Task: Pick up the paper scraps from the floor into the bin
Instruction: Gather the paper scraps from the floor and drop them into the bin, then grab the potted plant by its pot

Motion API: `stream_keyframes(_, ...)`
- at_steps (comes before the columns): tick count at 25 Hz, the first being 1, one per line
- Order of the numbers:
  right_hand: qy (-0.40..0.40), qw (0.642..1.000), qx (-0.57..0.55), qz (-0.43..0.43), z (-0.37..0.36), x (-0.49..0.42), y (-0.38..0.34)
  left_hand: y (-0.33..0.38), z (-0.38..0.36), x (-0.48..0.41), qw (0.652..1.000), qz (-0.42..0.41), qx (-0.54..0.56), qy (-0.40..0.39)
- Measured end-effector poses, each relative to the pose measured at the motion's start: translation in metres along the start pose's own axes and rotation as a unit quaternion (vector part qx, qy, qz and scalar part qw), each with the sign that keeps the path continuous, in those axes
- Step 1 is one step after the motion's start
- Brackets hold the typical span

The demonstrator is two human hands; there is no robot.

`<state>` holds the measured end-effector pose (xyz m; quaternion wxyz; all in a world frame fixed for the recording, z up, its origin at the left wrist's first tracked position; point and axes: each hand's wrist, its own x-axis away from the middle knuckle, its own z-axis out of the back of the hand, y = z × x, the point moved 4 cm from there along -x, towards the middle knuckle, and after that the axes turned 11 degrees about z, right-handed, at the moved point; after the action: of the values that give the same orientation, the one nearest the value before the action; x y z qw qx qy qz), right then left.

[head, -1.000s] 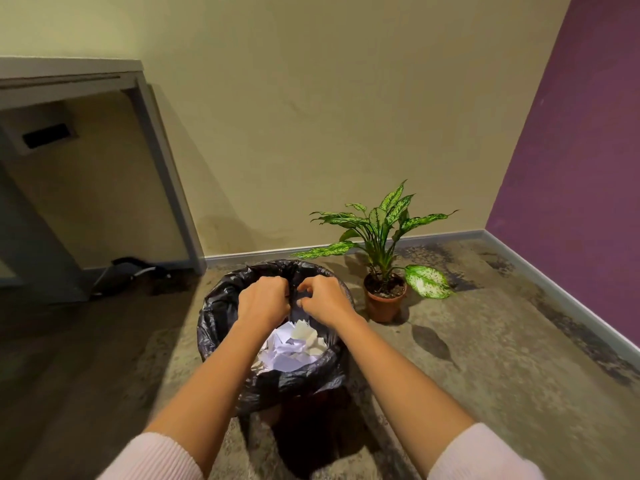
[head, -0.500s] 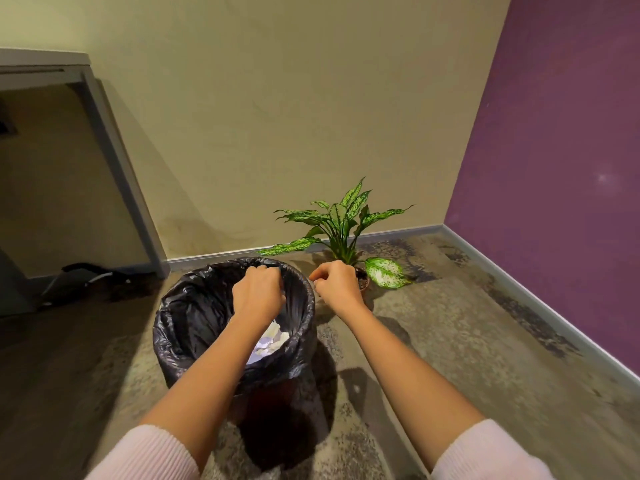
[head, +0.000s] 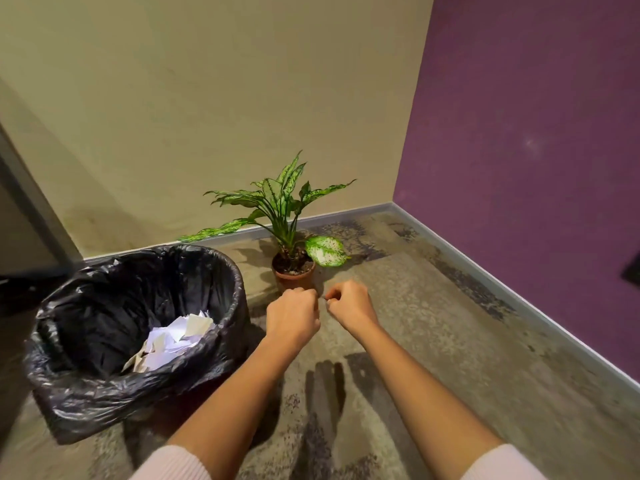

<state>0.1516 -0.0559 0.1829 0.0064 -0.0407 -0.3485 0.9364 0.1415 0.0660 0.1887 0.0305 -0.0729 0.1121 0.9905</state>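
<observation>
A round bin [head: 221, 289] lined with a black plastic bag stands on the floor at the left. Several white paper scraps [head: 173, 341] lie in a heap inside it. My left hand [head: 292, 315] and my right hand [head: 349, 303] hover side by side to the right of the bin, above the bare floor, just in front of a plant pot. Both hands are curled into loose fists, fingers tucked under; nothing shows in either. No scraps show on the visible floor.
A potted plant [head: 293, 270] with speckled green leaves stands near the beige back wall. A purple wall runs along the right, with a grey skirting board [head: 519, 299]. A dark desk leg [head: 31, 209] rises at the far left.
Both hands have left the bin's opening and moved right, in front of the plant pot. The view has swung right, so the bin now sits at the left.
</observation>
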Motion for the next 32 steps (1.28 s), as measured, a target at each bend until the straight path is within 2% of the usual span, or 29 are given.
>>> stream_keyframes(5,-0.043,0.997,0.058,-0.019,-0.007,-0.011,0.058,0.012,-0.065,-0.016,0.996,-0.004,-0.031,-0.082)
stream_keyframes(12,-0.125,0.990,0.060,-0.036,-0.015,-0.017,0.084,0.010,-0.103,-0.036,0.980,0.119,0.036,-0.158)
stream_keyframes(17,-0.145,0.985,0.088,-0.020,-0.001,-0.010,0.075,0.032,-0.088,-0.019,0.967,0.159,0.066,-0.185)
stream_keyframes(22,-0.173,0.983,0.058,-0.019,0.036,-0.007,0.064,0.052,-0.057,0.005,0.945,0.203,0.089,-0.241)
stream_keyframes(29,-0.184,0.977,-0.006,-0.105,0.075,-0.032,0.041,0.060,0.010,-0.007,0.893,0.310,0.154,-0.288)
stream_keyframes(32,-0.181,0.974,-0.041,-0.130,0.070,-0.062,0.029,0.046,0.015,-0.032,0.873,0.347,0.175,-0.295)
